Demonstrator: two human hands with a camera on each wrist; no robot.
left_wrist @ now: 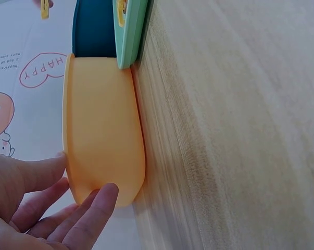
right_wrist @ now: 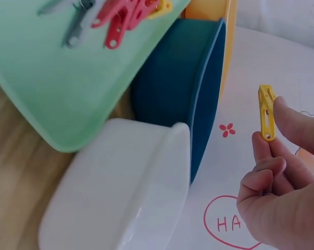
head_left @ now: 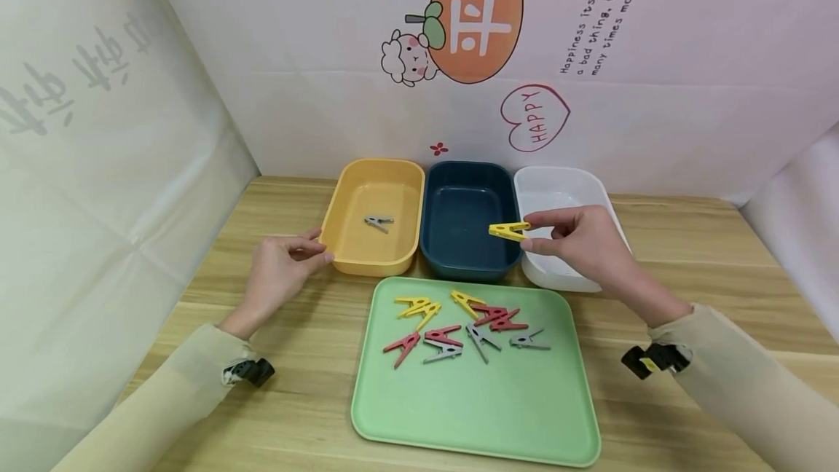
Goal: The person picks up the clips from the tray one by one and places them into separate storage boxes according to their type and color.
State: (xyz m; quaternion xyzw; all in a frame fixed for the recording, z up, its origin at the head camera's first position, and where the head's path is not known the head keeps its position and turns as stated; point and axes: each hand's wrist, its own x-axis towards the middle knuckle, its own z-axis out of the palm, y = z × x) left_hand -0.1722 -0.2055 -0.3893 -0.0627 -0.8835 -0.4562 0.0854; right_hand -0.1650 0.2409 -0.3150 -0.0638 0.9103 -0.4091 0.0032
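My right hand (head_left: 583,239) pinches a yellow clothespin (head_left: 507,231) between thumb and fingertips, above the right side of the dark blue bin (head_left: 468,272). In the right wrist view, the yellow clothespin (right_wrist: 267,113) points away from the palm. My left hand (head_left: 282,268) touches the near left corner of the yellow-orange bin (head_left: 376,268), thumb at the rim and other fingers loosely extended along its outside. One grey clothespin (head_left: 378,222) lies inside that bin. On the green tray (head_left: 472,406) lie several yellow, red and grey clothespins (head_left: 483,339).
A white bin (head_left: 557,279) stands right of the blue one, partly hidden by the right hand. The three bins sit side by side against a printed white cloth (head_left: 314,79). The tray lies in front of them on a wood-grain table (head_left: 295,399).
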